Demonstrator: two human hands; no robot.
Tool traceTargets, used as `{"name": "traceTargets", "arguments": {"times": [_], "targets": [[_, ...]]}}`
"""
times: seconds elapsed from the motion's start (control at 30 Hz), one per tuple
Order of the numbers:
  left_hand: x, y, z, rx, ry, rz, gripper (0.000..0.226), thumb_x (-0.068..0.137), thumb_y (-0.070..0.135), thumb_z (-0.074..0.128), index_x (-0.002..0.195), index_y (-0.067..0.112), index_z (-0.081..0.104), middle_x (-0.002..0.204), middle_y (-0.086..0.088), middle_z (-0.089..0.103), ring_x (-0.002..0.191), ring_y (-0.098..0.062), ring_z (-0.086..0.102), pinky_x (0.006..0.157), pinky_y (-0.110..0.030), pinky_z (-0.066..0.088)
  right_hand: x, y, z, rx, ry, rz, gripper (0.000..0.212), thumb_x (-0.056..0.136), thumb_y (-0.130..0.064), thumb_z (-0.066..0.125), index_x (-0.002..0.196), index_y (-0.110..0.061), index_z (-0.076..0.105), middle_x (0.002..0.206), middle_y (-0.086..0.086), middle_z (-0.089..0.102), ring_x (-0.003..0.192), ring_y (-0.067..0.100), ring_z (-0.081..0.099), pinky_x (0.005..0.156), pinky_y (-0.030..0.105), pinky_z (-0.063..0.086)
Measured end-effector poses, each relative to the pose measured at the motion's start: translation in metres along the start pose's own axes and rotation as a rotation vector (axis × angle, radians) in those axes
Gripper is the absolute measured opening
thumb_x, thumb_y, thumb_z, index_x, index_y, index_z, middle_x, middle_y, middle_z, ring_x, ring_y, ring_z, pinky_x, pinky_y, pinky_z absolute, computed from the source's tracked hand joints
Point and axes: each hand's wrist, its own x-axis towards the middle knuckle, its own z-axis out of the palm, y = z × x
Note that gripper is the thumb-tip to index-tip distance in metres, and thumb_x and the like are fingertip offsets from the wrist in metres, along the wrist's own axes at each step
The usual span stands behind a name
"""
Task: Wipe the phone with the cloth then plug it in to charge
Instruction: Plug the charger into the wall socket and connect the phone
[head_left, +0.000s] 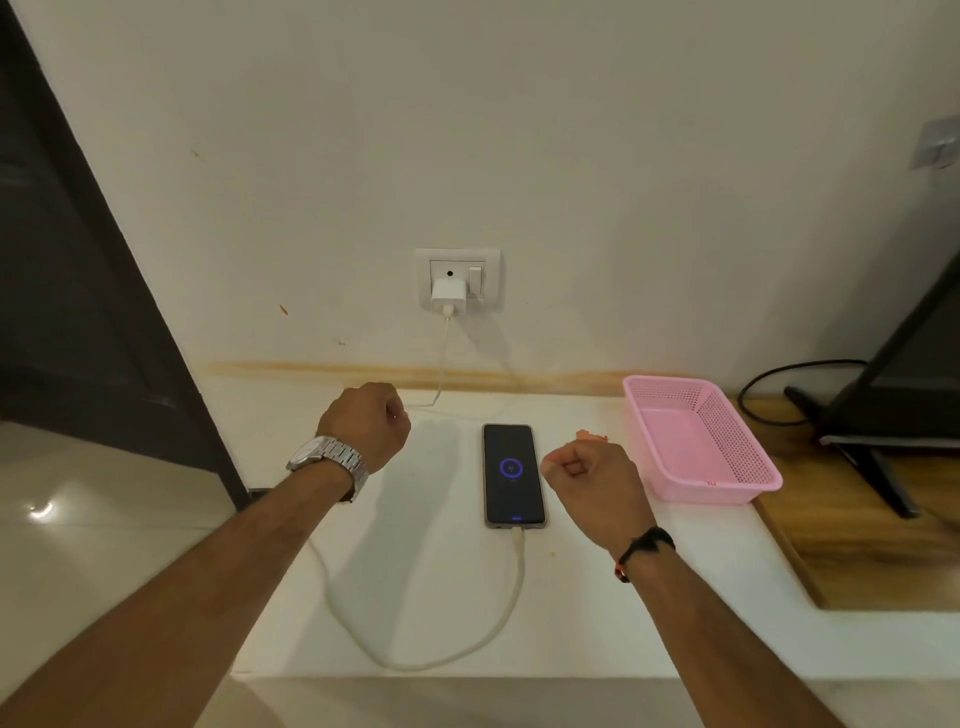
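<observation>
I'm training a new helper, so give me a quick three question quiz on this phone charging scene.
1. True or false: the cable is plugged into the phone.
2. What lies right of the phone: A a pink basket, B a green bowl, C a red mug?
3. What shows the phone is charging?

Key
1. True; it runs up to the white charger in the wall socket.
2. A, the pink basket.
3. A ring-shaped charging symbol on its lit screen.
</observation>
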Motion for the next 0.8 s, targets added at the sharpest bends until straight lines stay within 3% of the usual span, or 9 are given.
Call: {"name": "traceTargets", "arguments": {"times": [0.07,0.17,0.3,0.4,0.47,0.53,0.57,0.7,0.8], "targets": [[0.004,-0.009,0.001,0.0,0.006,-0.036,0.008,0.09,0.03,0.066,0.082,0.031,0.067,0.092,0.006,0.074,0.086,-0.025,0.069,0.074,-0.031,0.054,-0.013,0.002,0.002,0.007,-0.015,-0.002,0.013,0.09,-0.021,0.073,0.077,-0.022,0.076,0.079,-0.009,0.075,0.092,0.003,0.066,0.091,0.01,0.049],[0.01,-0.027,-0.001,0.021,0.052,-0.11,0.003,0.092,0.03,0.068,0.094,0.03,0.071,0.104,0.004,0.075,0.094,-0.025,0.068,0.078,-0.032,0.053,-0.029,0.006,0.009,0.061,-0.064,-0.004,0.012,0.089,-0.022,0.074,0.079,-0.027,0.076,0.078,-0.013,0.076,0.076,-0.002,0.07,0.069,0.009,0.054],[0.016,-0.061,-0.002,0.079,0.072,-0.245,0.033,0.092,0.033,0.072,0.123,0.022,0.07,0.124,-0.005,0.071,0.118,-0.031,0.063,0.096,-0.045,0.055,-0.026,0.003,0.023,0.066,-0.124,-0.014,0.009,0.087,-0.023,0.077,0.079,-0.028,0.076,0.075,-0.014,0.076,0.074,-0.004,0.07,0.066,0.01,0.053],[0.021,-0.091,0.0,0.013,0.022,-0.37,0.042,0.094,0.033,0.071,0.133,0.017,0.066,0.133,-0.011,0.068,0.122,-0.035,0.062,0.1,-0.044,0.054,-0.005,-0.011,0.039,0.055,-0.125,-0.011,0.006,0.084,-0.027,0.08,0.081,-0.028,0.075,0.074,-0.014,0.074,0.07,-0.001,0.069,0.067,0.016,0.055],[0.022,-0.105,0.002,-0.058,-0.012,-0.42,0.035,0.094,0.031,0.071,0.124,0.013,0.069,0.129,-0.014,0.07,0.11,-0.034,0.067,0.089,-0.035,0.053,0.015,-0.025,0.05,0.068,-0.134,-0.008,0.008,0.083,-0.029,0.081,0.087,-0.027,0.075,0.076,-0.013,0.073,0.071,0.0,0.069,0.067,0.014,0.053],[0.024,-0.114,0.003,-0.102,-0.019,-0.449,0.014,0.093,0.03,0.072,0.093,0.016,0.072,0.111,-0.012,0.076,0.082,-0.025,0.066,0.077,-0.031,0.05,0.037,-0.04,0.062,0.076,-0.154,-0.007,0.016,0.083,-0.032,0.081,0.096,-0.026,0.074,0.077,-0.011,0.073,0.075,0.002,0.069,0.073,0.019,0.055],[0.026,-0.118,0.005,-0.112,-0.025,-0.459,0.017,0.093,0.029,0.072,0.08,0.017,0.071,0.098,-0.009,0.077,0.071,-0.021,0.064,0.074,-0.03,0.054,0.047,-0.049,0.067,0.073,-0.172,-0.009,0.022,0.083,-0.034,0.081,0.101,-0.026,0.072,0.079,-0.01,0.074,0.079,0.005,0.07,0.078,0.023,0.057],[0.036,-0.124,0.006,-0.174,-0.033,-0.462,0.025,0.09,0.024,0.076,0.066,0.024,0.075,0.071,-0.002,0.076,0.07,-0.025,0.074,0.067,-0.029,0.06,0.081,-0.075,0.091,0.093,-0.23,-0.004,0.037,0.084,-0.034,0.079,0.118,-0.027,0.065,0.092,-0.007,0.075,0.092,0.012,0.07,0.091,0.033,0.057],[0.046,-0.126,0.007,-0.252,0.019,-0.445,0.024,0.087,0.021,0.078,0.064,0.021,0.076,0.067,-0.002,0.075,0.069,-0.028,0.074,0.067,-0.032,0.061,0.1,-0.084,0.107,0.148,-0.254,0.006,0.022,0.086,-0.024,0.077,0.108,-0.019,0.074,0.094,-0.002,0.077,0.094,0.018,0.073,0.094,0.039,0.058]]}}
